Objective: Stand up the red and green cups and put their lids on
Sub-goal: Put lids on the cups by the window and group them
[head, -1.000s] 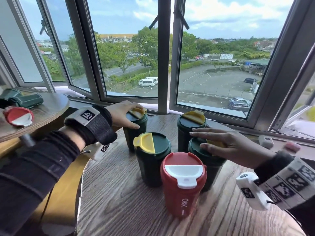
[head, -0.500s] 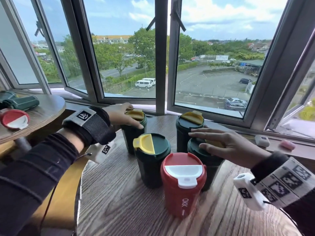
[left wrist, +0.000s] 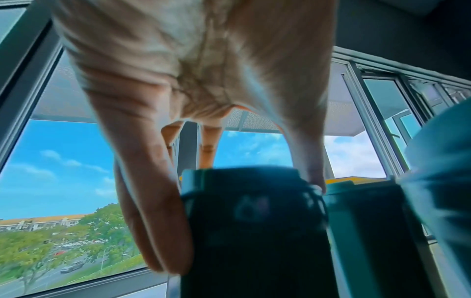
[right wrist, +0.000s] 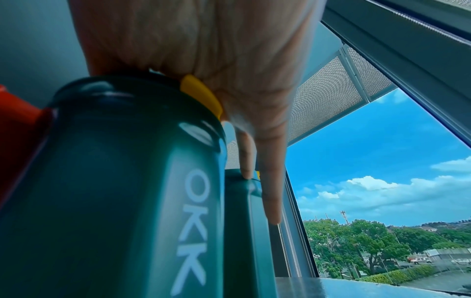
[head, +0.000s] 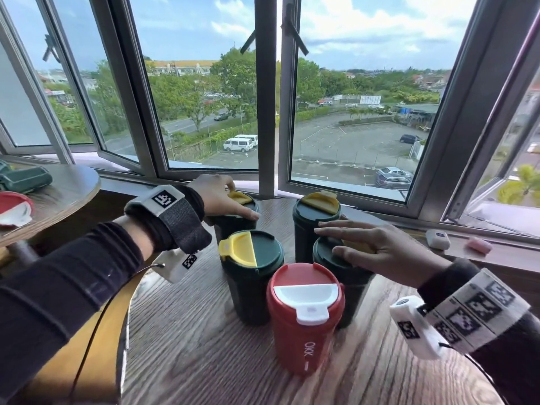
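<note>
Five cups stand upright with lids on a round wooden table (head: 204, 361). A red cup (head: 304, 325) with a white flap is nearest. A green cup (head: 251, 276) with a yellow flap is at the front left, and another green cup (head: 315, 217) at the back right. My left hand (head: 217, 197) grips the lid of the back-left green cup (head: 233, 226) from above; my thumb (left wrist: 153, 221) runs down the side of that cup (left wrist: 254, 231). My right hand (head: 377, 247) lies flat, fingers straight, on the lid of the right green cup (head: 330, 258), which shows large in the right wrist view (right wrist: 122, 181).
A second round table (head: 67, 194) at the left carries a loose red lid (head: 13, 207) and a green cup lying on its side (head: 24, 178). On the window sill (head: 511, 258) to the right sit a white item (head: 437, 238) and a pink item (head: 479, 244). Open windows stand close behind the cups.
My left hand has settled further over the back-left lid, its fingers reaching the right rim. The right hand and the cups have stayed put.
</note>
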